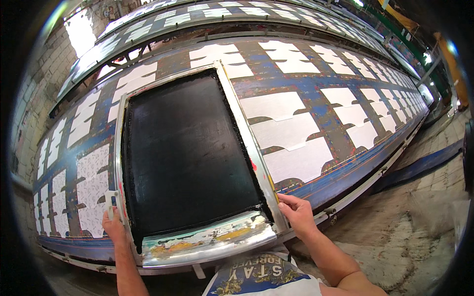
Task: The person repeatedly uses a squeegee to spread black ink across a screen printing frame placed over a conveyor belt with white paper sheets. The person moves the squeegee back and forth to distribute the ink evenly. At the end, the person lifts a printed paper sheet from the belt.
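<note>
A large screen-printing frame (247, 130) lies tilted over the long table in front of me, its metal edges smeared with paint. Its mesh (187, 148) is coated in black ink. Green, yellow and white stains cover the near metal end (212, 241). My left hand (114, 228) is closed on the frame's near left side, just below a small white block (111, 199). On the right side, my right hand (297, 213) grips the edge between thumb and fingers. White cut fabric pieces (291, 133) lie flat around the frame; patterned ones (93, 172) show at its left.
The printing table (316, 190) has a blue, paint-stained top and a metal rail (365, 187) along its near edge. More long tables (197, 19) with white pieces stand behind. A worn floor (414, 197) lies to the right, a block wall (42, 74) to the left.
</note>
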`<state>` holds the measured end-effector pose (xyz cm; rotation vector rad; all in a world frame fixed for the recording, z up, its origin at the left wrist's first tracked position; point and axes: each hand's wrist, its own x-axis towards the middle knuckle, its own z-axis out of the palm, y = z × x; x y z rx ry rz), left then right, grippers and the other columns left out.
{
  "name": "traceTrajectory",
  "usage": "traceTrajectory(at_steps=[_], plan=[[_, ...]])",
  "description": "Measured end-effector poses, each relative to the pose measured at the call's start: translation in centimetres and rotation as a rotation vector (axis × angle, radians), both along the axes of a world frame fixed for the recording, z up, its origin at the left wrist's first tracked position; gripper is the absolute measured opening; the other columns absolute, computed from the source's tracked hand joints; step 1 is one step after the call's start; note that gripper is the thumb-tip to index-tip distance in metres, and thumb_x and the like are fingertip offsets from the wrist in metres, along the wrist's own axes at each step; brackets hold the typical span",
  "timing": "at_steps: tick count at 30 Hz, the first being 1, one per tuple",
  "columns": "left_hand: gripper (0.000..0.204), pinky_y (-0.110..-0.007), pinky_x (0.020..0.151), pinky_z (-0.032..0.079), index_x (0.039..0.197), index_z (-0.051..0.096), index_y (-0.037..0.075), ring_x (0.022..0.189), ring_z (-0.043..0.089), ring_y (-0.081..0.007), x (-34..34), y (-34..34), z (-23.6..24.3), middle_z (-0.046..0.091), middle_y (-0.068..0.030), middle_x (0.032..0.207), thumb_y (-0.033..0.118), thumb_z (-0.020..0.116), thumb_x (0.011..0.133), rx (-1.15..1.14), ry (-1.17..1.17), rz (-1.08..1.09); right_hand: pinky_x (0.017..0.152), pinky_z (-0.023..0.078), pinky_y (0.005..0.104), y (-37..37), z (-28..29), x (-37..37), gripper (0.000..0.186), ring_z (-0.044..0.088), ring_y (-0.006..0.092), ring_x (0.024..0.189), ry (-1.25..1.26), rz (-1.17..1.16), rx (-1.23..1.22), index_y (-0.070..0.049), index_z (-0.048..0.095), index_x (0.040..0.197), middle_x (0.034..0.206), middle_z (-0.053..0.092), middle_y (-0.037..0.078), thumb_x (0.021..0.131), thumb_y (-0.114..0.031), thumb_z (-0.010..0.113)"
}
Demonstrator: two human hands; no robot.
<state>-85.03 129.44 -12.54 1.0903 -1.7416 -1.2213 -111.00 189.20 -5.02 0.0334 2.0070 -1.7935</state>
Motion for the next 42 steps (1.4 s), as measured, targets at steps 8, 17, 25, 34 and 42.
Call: traceTrajectory(at_steps=[8,17,25,34,42], plan=[[0.013,-0.03,0.084,0.056,0.119,0.08,0.001,0.091,0.07,-0.0109,-12.0,15.9,0.6,0.079,-0.0023,0.103,0.007,0.074,0.109,-0.097,0.026,0.006,0.106,0.057,0.0315,12.6,-2.1,-9.7,0.037,0.075,0.0155,0.115,0.005,-0.116,0.002,0.009,0.073,0.143,0.129,0.081,0.012,0.106,0.002,0.071],[0.017,-0.034,0.087,0.059,0.12,0.081,0.0,0.095,0.073,-0.0148,-22.2,34.2,-1.3,0.082,-0.007,0.106,0.004,0.076,0.104,-0.076,-0.03,0.056,0.099,0.06,0.0323,28.8,-5.4,-19.3,0.038,0.077,0.0168,0.108,0.074,-0.196,0.113,0.007,0.076,0.138,0.121,0.083,0.012,0.102,-0.002,0.076],[0.014,-0.036,0.078,0.057,0.111,0.081,-0.002,0.084,0.068,-0.0139,-26.5,42.0,-0.4,0.079,-0.0063,0.094,0.01,0.078,0.105,-0.128,-0.079,0.107,0.106,0.058,0.0339,35.4,-6.7,-24.1,0.043,0.076,0.0205,0.118,0.065,-0.137,0.124,0.008,0.072,0.144,0.132,0.081,0.014,0.103,-0.001,0.073],[0.013,-0.038,0.076,0.057,0.107,0.08,0.0,0.08,0.07,-0.0147,-27.9,44.4,-1.1,0.079,-0.0093,0.088,0.012,0.079,0.105,-0.12,-0.086,0.099,0.11,0.056,0.0356,38.8,-7.3,-25.7,0.046,0.075,0.0223,0.122,0.021,-0.106,0.12,0.009,0.068,0.15,0.138,0.078,0.017,0.104,0.0,0.069],[0.014,-0.041,0.073,0.056,0.105,0.078,0.001,0.076,0.073,-0.0211,-28.0,44.5,-2.2,0.079,-0.0122,0.086,0.015,0.078,0.106,-0.119,-0.124,0.102,0.116,0.052,0.0472,35.6,-3.7,-22.2,0.044,0.07,0.0399,0.132,0.695,0.187,0.872,0.003,0.071,0.145,0.144,0.073,0.022,0.102,-0.004,0.073]])
